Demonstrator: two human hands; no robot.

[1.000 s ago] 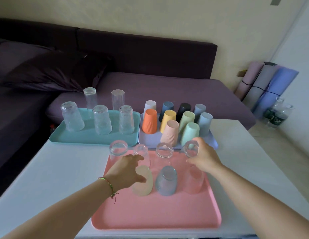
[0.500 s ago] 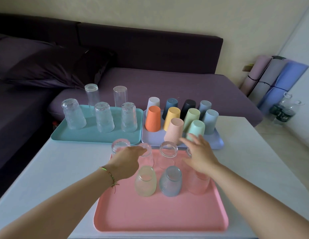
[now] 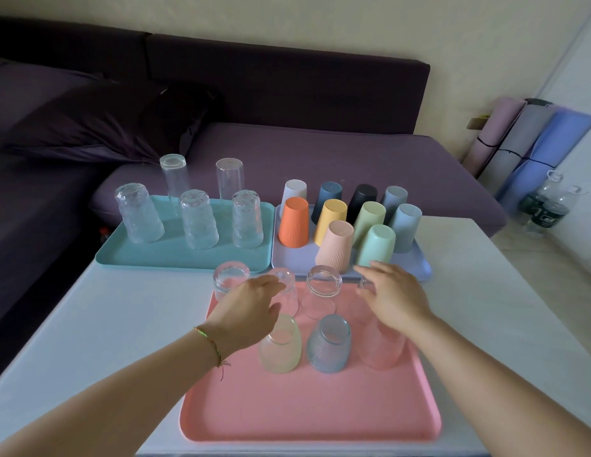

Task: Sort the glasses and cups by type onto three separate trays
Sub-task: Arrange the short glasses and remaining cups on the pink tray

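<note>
Three trays sit on a white table. The teal tray (image 3: 175, 255) at the back left holds several tall clear glasses upside down. Beside it, the lilac tray (image 3: 292, 255) carries several coloured plastic cups, all inverted. Nearest me, the pink tray (image 3: 307, 413) bears short clear glasses at its far edge and a yellow glass (image 3: 280, 349), a blue glass (image 3: 328, 346) and a pink glass (image 3: 383, 349) in front. My left hand (image 3: 246, 311) hovers with relaxed fingers over the short clear glasses. My right hand (image 3: 393, 296) hangs spread above the far right short glass, which it mostly hides.
A dark purple sofa (image 3: 320, 153) runs behind the table. Rolled mats (image 3: 525, 143) lean against the wall at right, with plastic bottles (image 3: 548, 206) on the floor. The near half of the pink tray is bare.
My right hand has let go of the far right short glass and lifted with fingers spread. My left hand has risen slightly off the yellow glass.
</note>
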